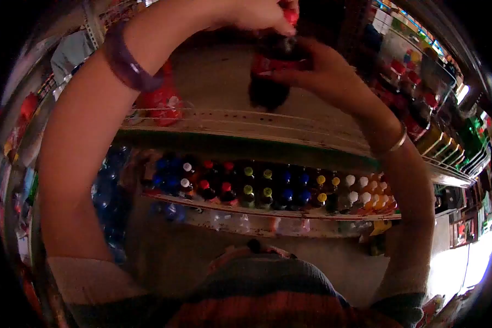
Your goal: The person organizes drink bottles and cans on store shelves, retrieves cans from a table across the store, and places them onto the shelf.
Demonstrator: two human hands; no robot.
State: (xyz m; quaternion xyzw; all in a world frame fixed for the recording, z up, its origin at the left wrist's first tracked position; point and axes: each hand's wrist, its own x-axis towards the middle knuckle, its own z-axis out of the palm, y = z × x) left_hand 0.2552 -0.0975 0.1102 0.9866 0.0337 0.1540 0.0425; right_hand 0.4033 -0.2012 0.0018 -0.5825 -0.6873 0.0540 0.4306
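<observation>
A dark cola bottle (270,93) with a red label stands at the top middle, above the upper shelf. My right hand (325,68) is wrapped round its body from the right. My left hand (262,15) reaches in from the left, its fingers closed at the red cap (291,17) on top of the bottle. Part of the left fingers is cut off by the frame's upper edge. Whether the cap is loose from the neck cannot be made out. A purple bangle (127,60) circles my left forearm, and a thin bracelet (400,139) my right wrist.
Below runs a shelf (246,212) with rows of bottles with red, green, blue, yellow and white caps. A red plastic package (167,104) lies left on the upper shelf (218,123). At right stands a wire rack (454,156) with more bottles. Large blue-tinted bottles (106,188) stand at left.
</observation>
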